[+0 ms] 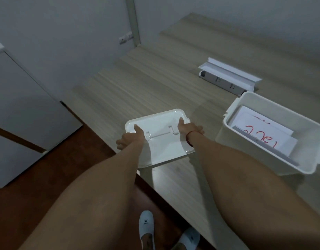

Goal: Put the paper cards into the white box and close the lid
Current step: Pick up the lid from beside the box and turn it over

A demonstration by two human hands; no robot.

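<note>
The white plastic lid, with a flat handle on top, is held over the near left edge of the wooden table. My left hand grips its left side, thumb on top. My right hand grips its right side, thumb on top, a red band at the wrist. The white box stands open to the right of the lid. Inside it lie the paper cards, white sheets with red writing.
A white power-strip housing with its flap up sits on the wooden table behind the box. A white cabinet stands on the left, across the dark floor. My feet in white slippers are below the table edge.
</note>
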